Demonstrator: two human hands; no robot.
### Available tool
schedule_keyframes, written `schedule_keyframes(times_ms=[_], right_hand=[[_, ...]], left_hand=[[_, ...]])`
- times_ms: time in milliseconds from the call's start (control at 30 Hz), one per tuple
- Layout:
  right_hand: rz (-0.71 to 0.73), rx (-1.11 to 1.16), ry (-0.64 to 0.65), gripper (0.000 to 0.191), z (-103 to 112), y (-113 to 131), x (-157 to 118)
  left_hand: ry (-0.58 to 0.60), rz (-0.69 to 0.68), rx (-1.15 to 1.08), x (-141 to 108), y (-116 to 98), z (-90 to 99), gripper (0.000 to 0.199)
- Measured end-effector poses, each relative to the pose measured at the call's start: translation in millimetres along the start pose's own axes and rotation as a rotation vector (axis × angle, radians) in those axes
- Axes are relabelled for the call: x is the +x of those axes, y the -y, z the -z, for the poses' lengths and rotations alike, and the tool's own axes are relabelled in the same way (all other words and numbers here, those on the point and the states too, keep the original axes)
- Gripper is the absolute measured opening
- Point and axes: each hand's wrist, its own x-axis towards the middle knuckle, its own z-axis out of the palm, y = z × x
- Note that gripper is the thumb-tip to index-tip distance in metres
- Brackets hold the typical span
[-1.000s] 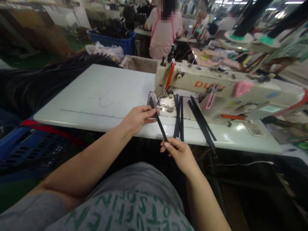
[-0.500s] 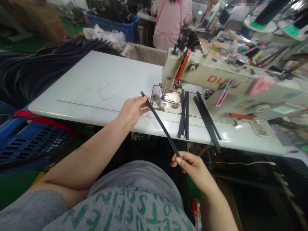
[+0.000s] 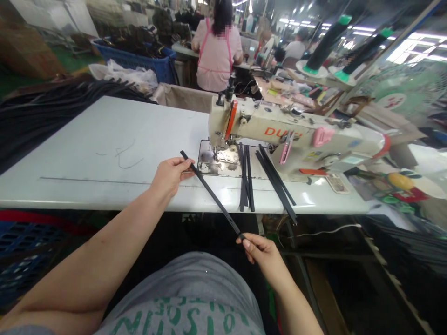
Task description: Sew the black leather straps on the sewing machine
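1. Drawn clear of the needle plate (image 3: 206, 165) since the earliest view: one narrow black strip (image 3: 213, 195), with the two hands now wider apart along it.
2. Left hand (image 3: 167, 177): grip closed, thumb against fingers, near the strip's upper end, whose tip pokes out beyond them.
3. Right hand (image 3: 263, 251): grip closed in a pinch on the lower end, nearer the body. Held at both ends, the strip runs straight and slanting, seemingly to keep it flat and in sight. Small marks near the lower end, too fine to identify.
4. Strip's place: upper part over the pale surface (image 3: 87, 139), just beside the plate; lower part past the front edge.
5. First bunch of strips (image 3: 250, 186): laid roughly front to back, beside the plate, likely for easy reach.
6. Second bunch (image 3: 275, 186): slanted, one end overhanging the edge, probably handy for picking up.
7. Sewing machine (image 3: 254, 128): behind the bunches, pink snips (image 3: 286, 151) against its body.
8. Beyond: a co-worker (image 3: 216, 60) in a pink apron, facing away.
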Motion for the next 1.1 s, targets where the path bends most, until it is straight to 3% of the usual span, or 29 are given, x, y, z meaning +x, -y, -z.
schedule_keyframes(times_ms=[200,433,733,867,1100], right_hand=[[0.002,-0.007,0.003,0.052,6,0,1],[-0.004,0.018,-0.006,0.055,10,-6,6],[0.04,0.014,0.026,0.053,-2,11,3],[0.064,0.001,0.006,0.055,-10,6,7],[0.055,-0.053,-0.069,0.065,-16,-13,11]], left_hand=[[0.02,-0.061,0.042,3,6,0.2,0.033],[0.088,-0.025,0.102,3,-2,-0.4,0.033],[0.205,0.034,0.056,-7,-9,-9.9,0.04],[0.25,0.051,0.073,-11,-9,-14.7,0.042],[0.165,-0.006,0.117,-12,-2,-14.2,0.051]])
